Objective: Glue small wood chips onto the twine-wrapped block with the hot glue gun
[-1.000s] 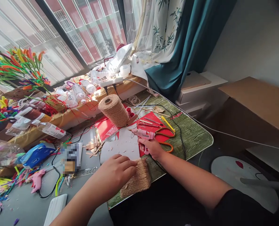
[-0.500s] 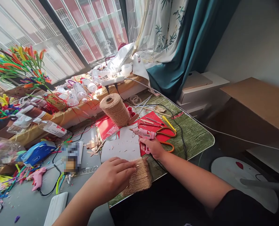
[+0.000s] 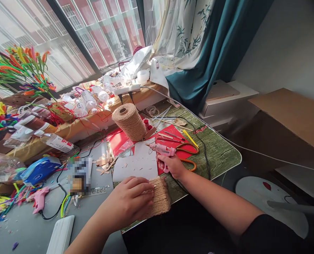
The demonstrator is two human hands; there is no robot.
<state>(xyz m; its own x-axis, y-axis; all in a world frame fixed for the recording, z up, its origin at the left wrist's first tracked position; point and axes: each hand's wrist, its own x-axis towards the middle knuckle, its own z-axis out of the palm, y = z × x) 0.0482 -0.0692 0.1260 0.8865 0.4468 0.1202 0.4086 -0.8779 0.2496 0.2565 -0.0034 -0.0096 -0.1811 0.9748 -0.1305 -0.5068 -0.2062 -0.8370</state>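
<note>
My right hand [image 3: 171, 165] is closed around the handle of a pink hot glue gun [image 3: 163, 150], whose nozzle points left over a white sheet [image 3: 135, 168]. Near the table's front edge lies a box-shaped piece wrapped in twine [image 3: 160, 195]. My left hand [image 3: 135, 199] lies over its left part with bent fingers gripping it; the thumb and the covered end are hidden. A large spool of twine [image 3: 131, 123] stands behind the white sheet. Scissors with orange handles [image 3: 191, 165] lie partly under my right wrist.
Red sheets [image 3: 119, 143], thin sticks and a yellow pen [image 3: 190, 138] lie around the spool. Wooden pieces [image 3: 105, 162] are heaped left of the white sheet. Another pink glue gun [image 3: 40, 200] lies at left. A black cable [image 3: 206, 155] crosses the right side. Bottles crowd the sill.
My left hand's fingers have bent more over the twine-wrapped piece. My right hand and the glue gun have hardly moved. The view has shifted slightly.
</note>
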